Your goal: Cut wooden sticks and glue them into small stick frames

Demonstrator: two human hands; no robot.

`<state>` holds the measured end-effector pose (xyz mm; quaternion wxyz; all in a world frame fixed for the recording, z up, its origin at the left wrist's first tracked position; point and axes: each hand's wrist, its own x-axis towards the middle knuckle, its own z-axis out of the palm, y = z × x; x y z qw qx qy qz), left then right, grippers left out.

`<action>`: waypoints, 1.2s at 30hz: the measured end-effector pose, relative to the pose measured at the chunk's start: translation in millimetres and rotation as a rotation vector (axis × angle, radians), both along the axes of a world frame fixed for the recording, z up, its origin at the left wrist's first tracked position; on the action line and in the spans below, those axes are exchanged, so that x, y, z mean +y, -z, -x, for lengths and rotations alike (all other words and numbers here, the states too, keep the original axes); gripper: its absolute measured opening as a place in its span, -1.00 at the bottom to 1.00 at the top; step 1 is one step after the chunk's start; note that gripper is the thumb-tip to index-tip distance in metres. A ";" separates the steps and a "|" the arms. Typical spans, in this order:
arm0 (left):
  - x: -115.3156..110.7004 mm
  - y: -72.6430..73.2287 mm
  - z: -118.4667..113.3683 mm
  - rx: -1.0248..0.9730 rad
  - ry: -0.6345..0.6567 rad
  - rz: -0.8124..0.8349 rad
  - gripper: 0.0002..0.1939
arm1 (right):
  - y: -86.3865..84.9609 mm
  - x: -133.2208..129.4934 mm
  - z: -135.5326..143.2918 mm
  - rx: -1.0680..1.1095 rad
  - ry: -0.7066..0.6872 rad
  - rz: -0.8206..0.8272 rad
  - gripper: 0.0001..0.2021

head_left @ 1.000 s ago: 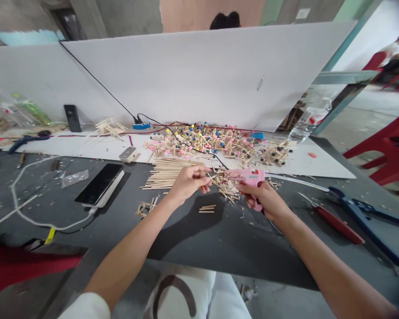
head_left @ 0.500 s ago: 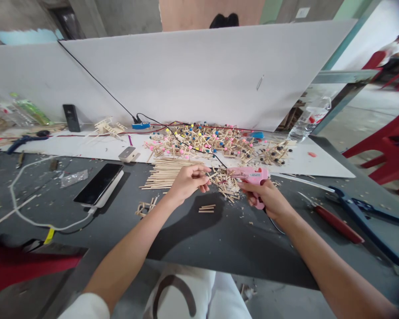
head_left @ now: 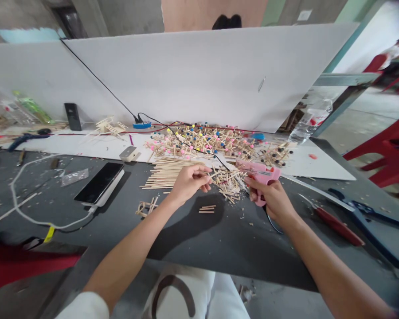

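My right hand (head_left: pixel 277 199) is wrapped round the handle of a pink hot glue gun (head_left: pixel 264 172), its nozzle pointing left. A long pale glue stick (head_left: pixel 319 191) sticks out of its back. Opposite it, my left hand (head_left: pixel 193 180) is closed in a pinch on what looks like a short wooden stick (head_left: pixel 213 174), mostly hidden by the fingers. Below the hands lie several short cut sticks (head_left: pixel 207 208) on the dark table. A heap of stick scraps (head_left: pixel 231 188) lies between the two hands, and long thin sticks (head_left: pixel 161 173) lie behind my left hand.
At the back is a pile of sticks with coloured ball ends (head_left: pixel 199 139). On the left are a phone (head_left: pixel 99 182) with a white cable and a small stick frame (head_left: pixel 146 207). A red-handled knife (head_left: pixel 339 226) and blue-handled cutters (head_left: pixel 374 235) lie right. A black cord crosses the pile.
My right hand has drawn the glue gun to the right, away from my left hand, and the glue stick has moved with it. My left hand stays nearly still.
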<state>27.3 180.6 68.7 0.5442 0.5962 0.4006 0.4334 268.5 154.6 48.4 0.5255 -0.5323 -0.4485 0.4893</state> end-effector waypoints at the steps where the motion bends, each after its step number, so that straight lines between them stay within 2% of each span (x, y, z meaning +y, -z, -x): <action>1: 0.1 1.4 -0.1 -0.002 -0.008 -0.013 -0.75 | -0.7 -0.8 1.3 0.022 -0.011 -0.019 -0.70; 4: -0.1 3.5 -0.5 0.003 -0.038 -0.036 -0.75 | -4.2 -4.1 4.2 0.017 -0.019 -0.057 -0.66; 10: -2.4 1.1 -2.0 0.038 -0.062 -0.064 -0.72 | -15.3 -11.7 7.7 -0.238 -0.066 -0.091 -0.70; 14: -3.2 0.7 -2.8 0.060 -0.067 -0.075 -0.69 | -14.3 -12.0 10.8 -0.297 -0.078 -0.112 -0.68; 17: -5.4 -0.2 -4.9 0.050 -0.052 -0.079 -0.67 | -6.3 -9.5 12.1 -0.209 0.001 -0.061 -0.70; 22: -17.2 0.5 -18.0 -0.058 -0.083 -0.085 -0.70 | 4.2 -6.2 18.5 0.111 0.078 -0.061 -0.69; 30: -37.7 16.2 -45.5 -0.268 -0.180 -0.059 -0.63 | 2.4 -16.1 43.1 0.304 0.025 0.037 -0.66; 36: -43.8 20.8 -52.6 -0.292 -0.139 -0.047 -0.58 | 6.9 -18.0 47.0 0.417 -0.009 0.083 -0.66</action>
